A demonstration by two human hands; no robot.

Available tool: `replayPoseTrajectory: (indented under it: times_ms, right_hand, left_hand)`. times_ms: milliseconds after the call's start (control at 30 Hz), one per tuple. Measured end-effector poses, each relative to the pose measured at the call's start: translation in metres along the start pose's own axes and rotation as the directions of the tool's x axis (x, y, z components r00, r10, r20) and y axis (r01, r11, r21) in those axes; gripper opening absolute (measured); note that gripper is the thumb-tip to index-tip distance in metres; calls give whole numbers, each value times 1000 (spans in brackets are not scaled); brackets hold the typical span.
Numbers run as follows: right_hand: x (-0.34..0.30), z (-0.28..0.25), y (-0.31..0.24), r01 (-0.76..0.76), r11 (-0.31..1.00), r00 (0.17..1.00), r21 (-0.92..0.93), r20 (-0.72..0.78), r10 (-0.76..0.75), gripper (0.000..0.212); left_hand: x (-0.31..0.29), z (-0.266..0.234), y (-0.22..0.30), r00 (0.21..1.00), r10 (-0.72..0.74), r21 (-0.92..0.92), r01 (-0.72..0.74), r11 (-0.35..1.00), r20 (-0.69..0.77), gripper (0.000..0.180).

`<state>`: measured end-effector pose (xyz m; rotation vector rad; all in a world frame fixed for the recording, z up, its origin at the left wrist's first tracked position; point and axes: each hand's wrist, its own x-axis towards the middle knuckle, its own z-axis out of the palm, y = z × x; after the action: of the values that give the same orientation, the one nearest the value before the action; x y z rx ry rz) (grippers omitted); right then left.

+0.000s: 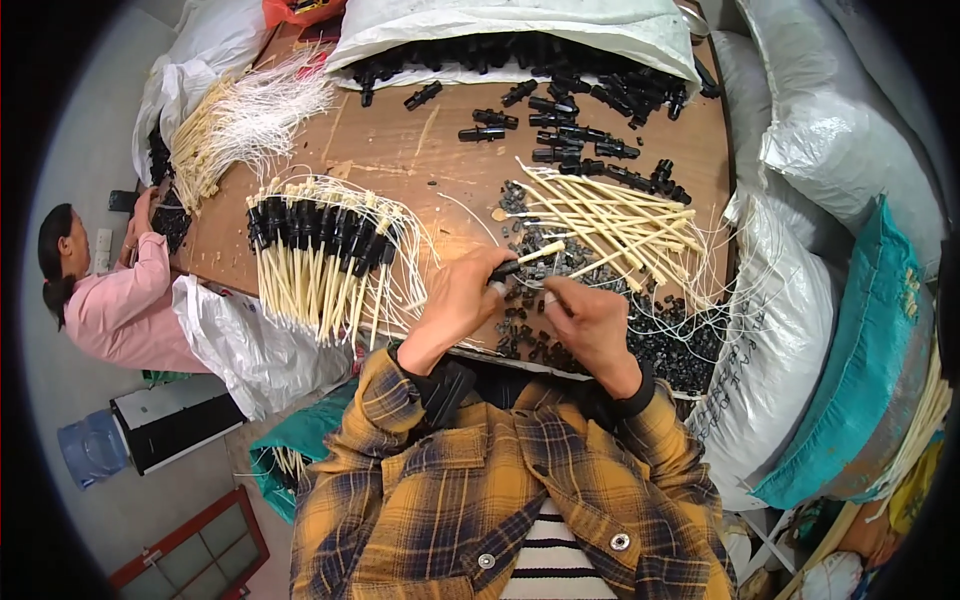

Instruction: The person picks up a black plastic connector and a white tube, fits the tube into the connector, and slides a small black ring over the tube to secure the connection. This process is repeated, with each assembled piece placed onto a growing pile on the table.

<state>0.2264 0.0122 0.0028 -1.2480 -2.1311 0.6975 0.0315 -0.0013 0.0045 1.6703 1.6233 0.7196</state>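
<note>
My left hand (462, 300) is closed round a black plastic fitting (506, 269). From the fitting a cream-coloured tube (543, 252) sticks out up to the right. My right hand (597, 322) is just to its right, thumb and fingertips pinched together; whatever lies between them is too small to make out. Small black plastic pieces (670, 345) are heaped beneath and beside my right hand. Beyond that hand lies a loose pile of cream tubes (610, 215) with white strings. Left of my left hand, black fittings with cream tubes in them (325, 245) are laid side by side in a bundle.
A white sack (520, 30) spills black fittings (560, 130) onto the far side of the brown table (400, 130). More stringed tubes (235, 120) lie far left, near a person in pink (130, 300). White sacks (770, 330) and a teal sack (850, 370) crowd the right edge.
</note>
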Motion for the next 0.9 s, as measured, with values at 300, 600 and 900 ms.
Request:
replayPoseTrajectory:
  times_ms: [300, 600, 900]
  right_hand:
    - [6, 4, 1, 33, 999, 999, -4, -36, -33, 6]
    - [6, 3, 2, 62, 978, 993, 199, 89, -81, 17]
    - [2, 1, -4, 60, 976, 992, 209, 95, -81, 21]
  left_hand:
    - [-2, 0, 2, 994, 69, 145, -82, 986, 90, 37]
    - [2, -4, 14, 965, 96, 93, -122, 988, 245, 46]
    - [-1, -3, -10, 925, 378, -58, -379, 923, -31, 42]
